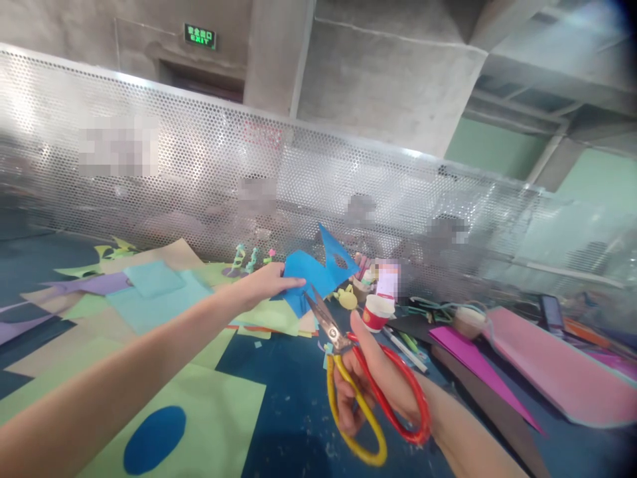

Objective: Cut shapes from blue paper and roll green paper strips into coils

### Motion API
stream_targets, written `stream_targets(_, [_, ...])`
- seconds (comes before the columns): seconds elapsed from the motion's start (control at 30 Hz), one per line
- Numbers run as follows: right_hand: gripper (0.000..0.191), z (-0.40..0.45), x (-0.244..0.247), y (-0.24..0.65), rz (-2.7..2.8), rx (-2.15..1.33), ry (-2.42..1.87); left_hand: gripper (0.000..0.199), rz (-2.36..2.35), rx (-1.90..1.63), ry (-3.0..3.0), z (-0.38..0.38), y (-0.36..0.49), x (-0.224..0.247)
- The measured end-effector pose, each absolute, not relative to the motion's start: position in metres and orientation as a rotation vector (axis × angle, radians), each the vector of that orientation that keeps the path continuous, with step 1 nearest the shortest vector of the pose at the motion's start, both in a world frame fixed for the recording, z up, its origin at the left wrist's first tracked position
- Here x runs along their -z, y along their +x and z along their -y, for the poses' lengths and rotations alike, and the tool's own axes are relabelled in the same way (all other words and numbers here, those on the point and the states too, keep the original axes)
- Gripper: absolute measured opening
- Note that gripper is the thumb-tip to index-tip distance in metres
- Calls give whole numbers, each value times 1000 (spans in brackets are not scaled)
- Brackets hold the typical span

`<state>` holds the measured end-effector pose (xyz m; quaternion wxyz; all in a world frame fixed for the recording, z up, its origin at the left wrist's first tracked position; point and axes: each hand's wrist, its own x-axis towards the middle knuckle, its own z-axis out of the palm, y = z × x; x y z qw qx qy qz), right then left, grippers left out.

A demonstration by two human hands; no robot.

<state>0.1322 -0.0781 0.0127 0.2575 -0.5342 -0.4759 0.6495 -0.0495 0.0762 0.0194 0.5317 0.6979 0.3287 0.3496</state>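
Note:
My left hand [273, 281] pinches the left side of a blue paper sheet [311, 272], held up above the table. A pointed flap of the sheet rises at its right, with a hole cut in it. My right hand [355, 378] is closed round scissors [334, 335] with one yellow and one red handle. The scissor blades are parted, their tips at the lower edge of the blue paper. A blue paper oval [154, 439] lies on light green paper [213, 405] at the lower left.
Coloured sheets overlap on the left of the dark blue table [288, 405]. A red and white paper cup [377, 313], pens [405, 348], magenta paper [485, 372] and a pink board [557, 368] lie to the right. A perforated metal screen [199, 159] stands behind.

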Motion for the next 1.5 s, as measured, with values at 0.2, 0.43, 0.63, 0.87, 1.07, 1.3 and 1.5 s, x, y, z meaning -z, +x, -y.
stream_targets(0.2, [83,78,-13,139,1303,-1802,-1461,35,-750,-796,1551,-82,-50,-15])
stream_targets(0.43, [82,75,-5,138,1295,-1843,-1442,35,-686,-744,1395,-91,-49,-11])
stream_targets(0.63, [82,72,-3,138,1282,-1826,-1472,33,-654,-689,1325,-88,-47,-13])
stream_targets(0.87, [82,73,-3,138,1316,-1763,-1420,33,-690,-723,1357,-82,-46,-14])
stream_targets(1.07, [83,67,3,139,1274,-1706,-1344,34,-677,-775,1420,-78,-43,-13])
stream_targets(1.3, [83,58,13,146,1330,-1752,-1343,35,-630,-752,1508,-74,-45,-17])
stream_targets(1.5, [75,54,23,144,1379,-1633,-1362,30,-605,-682,1584,-70,-47,-21])
